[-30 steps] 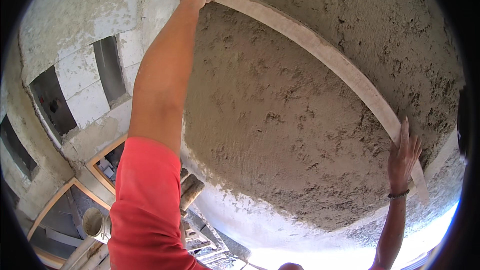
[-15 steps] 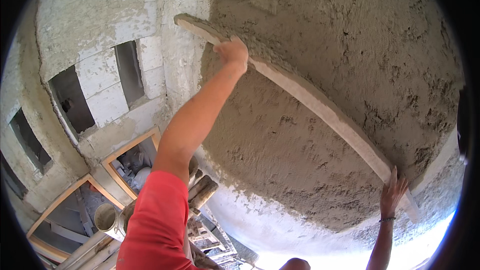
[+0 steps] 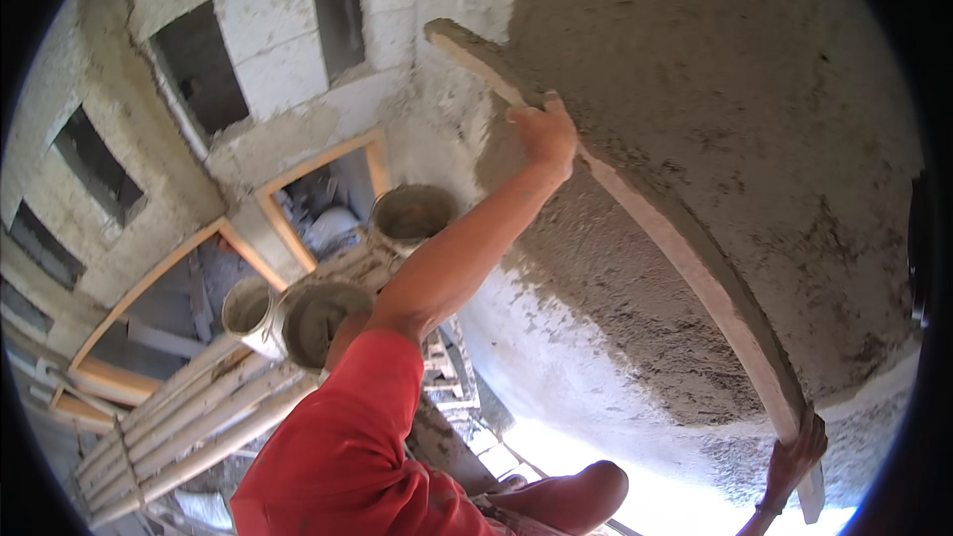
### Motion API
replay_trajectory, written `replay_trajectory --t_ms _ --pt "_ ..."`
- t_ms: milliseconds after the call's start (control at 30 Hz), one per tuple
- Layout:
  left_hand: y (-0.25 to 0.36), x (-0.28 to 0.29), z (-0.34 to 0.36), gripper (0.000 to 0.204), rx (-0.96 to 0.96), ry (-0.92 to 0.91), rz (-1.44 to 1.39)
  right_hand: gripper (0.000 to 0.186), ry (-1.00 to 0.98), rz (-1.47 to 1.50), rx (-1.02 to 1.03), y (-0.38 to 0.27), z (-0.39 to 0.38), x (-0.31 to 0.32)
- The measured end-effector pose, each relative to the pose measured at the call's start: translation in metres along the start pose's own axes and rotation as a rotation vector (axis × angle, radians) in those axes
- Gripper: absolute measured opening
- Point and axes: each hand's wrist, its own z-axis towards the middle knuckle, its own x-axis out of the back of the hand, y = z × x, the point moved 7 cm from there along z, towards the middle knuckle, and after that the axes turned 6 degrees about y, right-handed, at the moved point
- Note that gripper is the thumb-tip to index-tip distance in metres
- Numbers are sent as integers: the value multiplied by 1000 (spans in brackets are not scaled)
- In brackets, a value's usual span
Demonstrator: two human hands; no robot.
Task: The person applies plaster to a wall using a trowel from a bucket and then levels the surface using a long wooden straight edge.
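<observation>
A long wooden straightedge (image 3: 690, 263) lies slantwise against wet grey plaster (image 3: 804, 109) on the wall, with mortar gathered along its upper edge. Near its upper left end, my left hand (image 3: 548, 139) grips it, fingers hooked over the edge. Low on the right, my right hand (image 3: 798, 449) holds the other end, its fingers wrapped around the far side and partly hidden. Above the straightedge the plaster looks fairly smooth; below, it is rougher and ends in a ragged border over a pale wall (image 3: 536, 337).
Mortar buckets stand at lower left: a dark one (image 3: 323, 323), a white one (image 3: 260, 333) and another (image 3: 407, 218) by the wall. Bamboo poles (image 3: 199, 427) form scaffolding beside them. Wooden frames (image 3: 288, 228) and a block wall with narrow openings (image 3: 204, 69) lie beyond. My knee (image 3: 586, 491) shows below.
Both hands have moved the straightedge down along the wall, leaving smoother plaster above it. The view has tilted lower, bringing more buckets, poles and my legs into sight.
</observation>
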Motion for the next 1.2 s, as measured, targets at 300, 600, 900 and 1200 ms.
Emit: replay_trajectory --t_ms 300,600,900,1200 --pt "-48 93 0 53 571 220 -236 42 -186 -134 640 -58 244 259" --pt "11 105 11 49 1025 369 -568 42 -118 -149 894 -204 508 428" --pt "53 125 6 77 1030 175 -301 12 -252 -228 1256 -519 551 330" --pt "78 275 -27 70 702 274 244 18 -288 -101 1241 -552 550 293"
